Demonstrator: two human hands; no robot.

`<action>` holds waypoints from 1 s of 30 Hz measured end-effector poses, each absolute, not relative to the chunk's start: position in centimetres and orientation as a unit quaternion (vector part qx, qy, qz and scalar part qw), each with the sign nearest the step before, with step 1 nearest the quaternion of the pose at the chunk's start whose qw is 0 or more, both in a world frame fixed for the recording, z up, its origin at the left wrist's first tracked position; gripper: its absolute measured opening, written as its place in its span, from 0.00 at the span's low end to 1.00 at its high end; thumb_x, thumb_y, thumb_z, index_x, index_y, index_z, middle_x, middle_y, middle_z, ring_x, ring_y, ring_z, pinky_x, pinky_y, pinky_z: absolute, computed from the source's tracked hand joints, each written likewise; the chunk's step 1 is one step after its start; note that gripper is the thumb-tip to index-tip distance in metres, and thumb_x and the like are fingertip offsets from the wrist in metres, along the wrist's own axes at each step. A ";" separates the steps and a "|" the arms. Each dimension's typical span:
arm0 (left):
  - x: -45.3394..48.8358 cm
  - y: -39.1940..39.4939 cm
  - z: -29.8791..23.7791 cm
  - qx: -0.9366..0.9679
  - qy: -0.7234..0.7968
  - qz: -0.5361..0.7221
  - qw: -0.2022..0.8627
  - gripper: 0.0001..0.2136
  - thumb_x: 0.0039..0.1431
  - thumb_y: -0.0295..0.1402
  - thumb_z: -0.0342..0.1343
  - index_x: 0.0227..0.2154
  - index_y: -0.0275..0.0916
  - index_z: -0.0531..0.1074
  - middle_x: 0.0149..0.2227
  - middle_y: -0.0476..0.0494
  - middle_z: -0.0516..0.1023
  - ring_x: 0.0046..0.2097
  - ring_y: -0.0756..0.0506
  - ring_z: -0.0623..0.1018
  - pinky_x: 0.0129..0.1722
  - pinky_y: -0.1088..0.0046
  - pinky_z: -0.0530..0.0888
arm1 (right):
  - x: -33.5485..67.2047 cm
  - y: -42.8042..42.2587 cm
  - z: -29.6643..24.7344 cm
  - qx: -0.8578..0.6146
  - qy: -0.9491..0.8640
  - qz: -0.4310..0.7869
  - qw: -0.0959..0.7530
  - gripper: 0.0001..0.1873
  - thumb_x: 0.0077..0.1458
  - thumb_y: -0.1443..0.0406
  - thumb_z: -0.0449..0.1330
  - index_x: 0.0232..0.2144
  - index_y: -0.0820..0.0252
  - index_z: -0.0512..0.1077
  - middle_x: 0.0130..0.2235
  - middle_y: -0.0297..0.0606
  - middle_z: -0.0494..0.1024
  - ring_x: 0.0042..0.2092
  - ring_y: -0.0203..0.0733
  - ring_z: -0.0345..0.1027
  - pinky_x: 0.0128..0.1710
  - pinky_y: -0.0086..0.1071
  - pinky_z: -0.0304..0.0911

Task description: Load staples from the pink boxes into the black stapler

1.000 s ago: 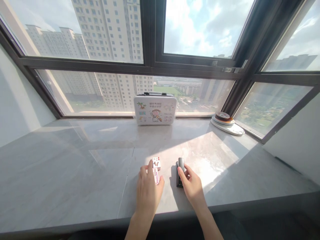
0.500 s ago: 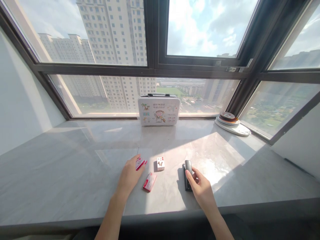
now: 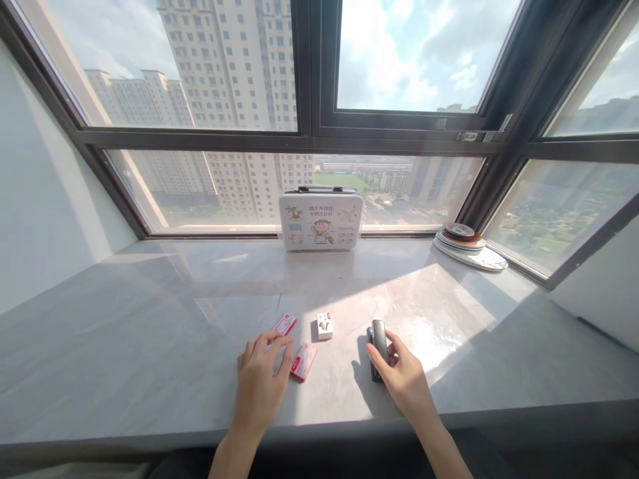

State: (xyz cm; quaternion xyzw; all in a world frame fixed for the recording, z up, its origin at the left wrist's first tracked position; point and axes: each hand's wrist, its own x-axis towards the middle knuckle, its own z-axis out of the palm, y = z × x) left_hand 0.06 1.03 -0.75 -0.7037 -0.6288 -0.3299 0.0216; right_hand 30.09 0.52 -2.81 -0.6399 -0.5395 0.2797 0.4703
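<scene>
Fingers spread, my left hand (image 3: 262, 379) holds nothing and hovers just in front of a red-and-white staple box (image 3: 286, 324), which it partly covers. A second red-and-white box (image 3: 304, 362) lies flat beside my left thumb. Just beyond, a small white box (image 3: 325, 326) with a red top edge and a dark picture stands on the sill. My right hand (image 3: 399, 369) has its thumb and fingers around a black stapler (image 3: 379, 342), which rests on the surface with its front pointing away from me.
A white carry case (image 3: 322, 219) with cartoon prints stands upright against the window (image 3: 399, 193). Stacked plates or round mats (image 3: 462, 243) sit in the far right corner. Sunlight falls across the right part of the marble-look sill (image 3: 200, 372), whose front edge runs close to me.
My left hand has drawn back toward me off the far red-and-white box, its fingers now apart, and the box lies on the sill. My right hand stays on the stapler.
</scene>
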 end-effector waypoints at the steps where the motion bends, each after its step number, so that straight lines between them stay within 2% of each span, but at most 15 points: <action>1: 1.9 0.9 -0.4 -0.707 -0.632 -0.317 0.015 0.12 0.71 0.40 0.52 0.48 0.51 0.79 0.52 0.42 0.77 0.53 0.37 0.74 0.54 0.53 0.69 | 30.1 0.6 -2.8 -0.642 -0.544 0.282 0.462 0.30 0.59 0.43 0.63 0.54 0.55 0.73 0.30 0.31 0.67 0.31 0.42 0.64 0.31 0.33 0.61; 4: 6.3 1.1 0.2 -0.720 -0.632 -0.287 0.008 0.12 0.67 0.37 0.58 0.50 0.55 0.79 0.52 0.43 0.75 0.53 0.37 0.73 0.54 0.53 0.68 | 30.5 0.6 -2.2 -0.638 -0.566 0.304 0.425 0.28 0.61 0.44 0.61 0.55 0.54 0.73 0.29 0.30 0.67 0.29 0.41 0.64 0.29 0.32 0.59; 7: 7.2 1.3 -0.2 -0.714 -0.643 -0.276 0.027 0.21 0.62 0.35 0.63 0.58 0.54 0.73 0.55 0.41 0.73 0.55 0.36 0.72 0.55 0.54 0.67 | 31.6 0.5 -1.1 -0.621 -0.605 0.311 0.389 0.27 0.61 0.47 0.62 0.57 0.53 0.73 0.30 0.31 0.71 0.30 0.42 0.66 0.30 0.33 0.61; 9: 6.4 0.9 -0.7 -0.696 -0.665 -0.269 0.031 0.24 0.60 0.36 0.65 0.59 0.48 0.71 0.55 0.37 0.73 0.55 0.34 0.71 0.54 0.53 0.68 | 32.3 0.4 -0.3 -0.601 -0.642 0.286 0.381 0.24 0.62 0.50 0.61 0.57 0.51 0.74 0.38 0.36 0.76 0.37 0.46 0.70 0.37 0.35 0.66; 12: 4.9 -0.4 -1.3 -0.694 -0.675 -0.252 -0.013 0.15 0.62 0.38 0.62 0.50 0.43 0.74 0.51 0.37 0.74 0.52 0.33 0.72 0.50 0.52 0.71 | 32.5 1.0 0.4 -0.571 -0.696 0.245 0.359 0.20 0.64 0.57 0.58 0.56 0.51 0.74 0.50 0.41 0.77 0.50 0.52 0.70 0.48 0.40 0.67; 14: 4.5 -1.4 -1.4 -0.733 -0.632 -0.246 -0.059 0.12 0.62 0.38 0.61 0.47 0.44 0.75 0.52 0.39 0.74 0.53 0.34 0.73 0.52 0.52 0.71 | 31.4 1.8 0.6 -0.570 -0.717 0.213 0.338 0.20 0.65 0.62 0.55 0.58 0.54 0.73 0.52 0.44 0.76 0.55 0.53 0.69 0.56 0.44 0.63; 15: 4.5 -1.9 -1.3 -0.758 -0.600 -0.245 -0.077 0.13 0.62 0.38 0.62 0.49 0.46 0.75 0.55 0.40 0.73 0.56 0.34 0.72 0.55 0.51 0.71 | 30.4 2.2 0.6 -0.573 -0.724 0.195 0.331 0.21 0.64 0.64 0.55 0.58 0.55 0.72 0.52 0.45 0.76 0.56 0.54 0.68 0.59 0.47 0.60; 18: 4.8 -2.4 -1.1 -0.812 -0.520 -0.243 -0.105 0.27 0.58 0.36 0.66 0.60 0.52 0.69 0.68 0.43 0.62 0.67 0.33 0.64 0.65 0.49 0.65 | 26.9 2.9 1.1 -0.557 -0.747 0.177 0.318 0.19 0.62 0.70 0.54 0.54 0.55 0.72 0.51 0.42 0.76 0.56 0.52 0.68 0.66 0.53 0.47; 20: 4.7 -2.3 -0.9 -0.828 -0.494 -0.237 -0.118 0.36 0.56 0.36 0.68 0.67 0.52 0.63 0.72 0.43 0.57 0.71 0.33 0.59 0.69 0.49 0.62 | 24.6 2.8 1.7 -0.532 -0.757 0.192 0.326 0.14 0.63 0.69 0.55 0.49 0.54 0.73 0.48 0.39 0.77 0.52 0.49 0.70 0.65 0.49 0.50; 21: 4.6 -2.1 -0.9 -0.830 -0.491 -0.233 -0.123 0.37 0.56 0.37 0.68 0.68 0.51 0.61 0.72 0.42 0.58 0.71 0.33 0.58 0.70 0.48 0.61 | 23.5 2.7 2.0 -0.527 -0.758 0.195 0.332 0.10 0.64 0.67 0.57 0.47 0.54 0.74 0.46 0.39 0.77 0.50 0.48 0.71 0.62 0.46 0.53; 23: 4.3 -1.8 -0.9 -0.833 -0.491 -0.222 -0.126 0.36 0.57 0.39 0.67 0.68 0.50 0.62 0.70 0.41 0.62 0.71 0.34 0.60 0.71 0.48 0.59 | 21.7 2.5 2.4 -0.535 -0.751 0.182 0.341 0.06 0.63 0.62 0.61 0.42 0.56 0.74 0.42 0.39 0.78 0.46 0.48 0.71 0.56 0.43 0.58; 26: 3.8 -1.5 -0.9 -0.831 -0.501 -0.214 -0.115 0.32 0.59 0.38 0.65 0.66 0.49 0.64 0.68 0.41 0.66 0.70 0.35 0.63 0.71 0.47 0.58 | 20.3 2.5 2.8 -0.554 -0.726 0.172 0.368 0.08 0.58 0.61 0.65 0.38 0.57 0.74 0.38 0.39 0.78 0.43 0.49 0.71 0.51 0.41 0.60; 30: 3.3 -1.4 -0.9 -0.826 -0.510 -0.219 -0.098 0.26 0.60 0.37 0.65 0.62 0.51 0.69 0.70 0.45 0.62 0.71 0.36 0.62 0.70 0.48 0.60 | 21.7 3.1 3.3 -0.534 -0.606 0.331 0.487 0.12 0.61 0.56 0.63 0.40 0.57 0.76 0.39 0.39 0.80 0.41 0.46 0.72 0.43 0.36 0.65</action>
